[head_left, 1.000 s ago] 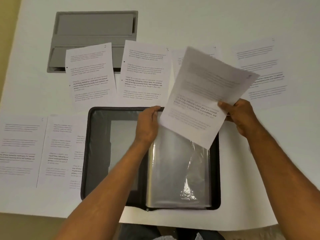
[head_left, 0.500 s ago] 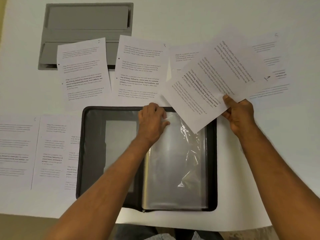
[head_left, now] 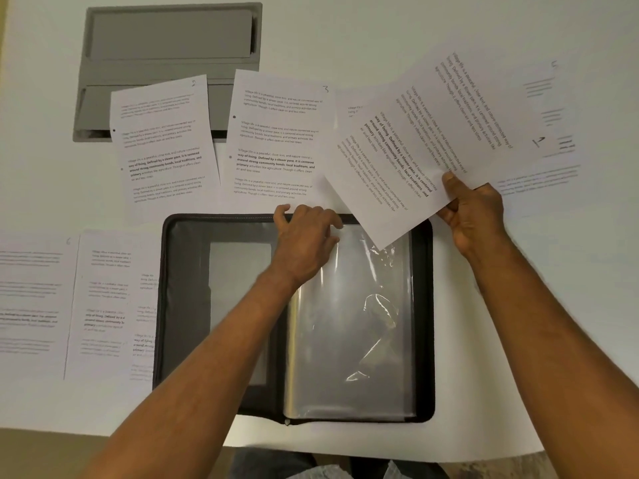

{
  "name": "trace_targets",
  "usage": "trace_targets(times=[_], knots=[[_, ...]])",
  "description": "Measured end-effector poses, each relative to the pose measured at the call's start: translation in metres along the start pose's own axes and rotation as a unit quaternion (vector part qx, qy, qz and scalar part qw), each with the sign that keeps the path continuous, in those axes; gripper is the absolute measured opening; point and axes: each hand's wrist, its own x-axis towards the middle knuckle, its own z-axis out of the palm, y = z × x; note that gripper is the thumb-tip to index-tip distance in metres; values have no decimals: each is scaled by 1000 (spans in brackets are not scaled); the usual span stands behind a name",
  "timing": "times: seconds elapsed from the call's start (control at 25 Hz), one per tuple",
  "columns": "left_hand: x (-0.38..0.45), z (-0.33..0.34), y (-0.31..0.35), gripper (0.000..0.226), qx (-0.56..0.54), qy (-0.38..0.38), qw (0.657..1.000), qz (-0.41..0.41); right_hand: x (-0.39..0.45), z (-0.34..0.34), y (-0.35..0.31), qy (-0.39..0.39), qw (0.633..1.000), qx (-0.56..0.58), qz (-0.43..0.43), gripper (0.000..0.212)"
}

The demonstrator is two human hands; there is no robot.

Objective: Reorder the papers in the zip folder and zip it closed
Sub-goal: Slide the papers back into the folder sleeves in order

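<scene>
A black zip folder (head_left: 183, 305) lies open on the table before me, with clear plastic sleeves (head_left: 352, 323) on its right half. My left hand (head_left: 304, 243) rests at the top edge of the sleeves, fingers curled on the plastic. My right hand (head_left: 473, 216) pinches a printed sheet marked 1 (head_left: 425, 140) by its lower edge and holds it tilted above the folder's top right corner. Several other printed pages lie spread round the folder: page 2 (head_left: 162, 140), page 3 (head_left: 280, 140), a page at the right (head_left: 553, 133) and two at the left (head_left: 103, 299).
A grey tray (head_left: 169, 39) sits at the back left, partly under pages 2 and 3. The table's front edge (head_left: 52, 428) runs along the bottom, near the folder.
My right hand has turned the sheet so its text faces me and carried it up and right. My left hand stayed at the sleeves' top edge.
</scene>
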Motion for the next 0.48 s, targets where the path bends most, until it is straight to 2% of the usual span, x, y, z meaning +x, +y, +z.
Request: trace_targets(times=[0.04,0.16,0.32,0.48], knots=[[2,-2,1,9,-7,-5,1000,-8,0,1,0,0,1000,2,-1,41],[6,-7,4,17,-21,-16,999,-27,1,4,-1,3,1000,13,-9,43],[1,-6,1,6,-36,-2,999,23,2,7,0,16,999,27,-21,44],[-4,-6,4,9,-91,-12,995,48,4,13,1,18,999,33,-14,45]])
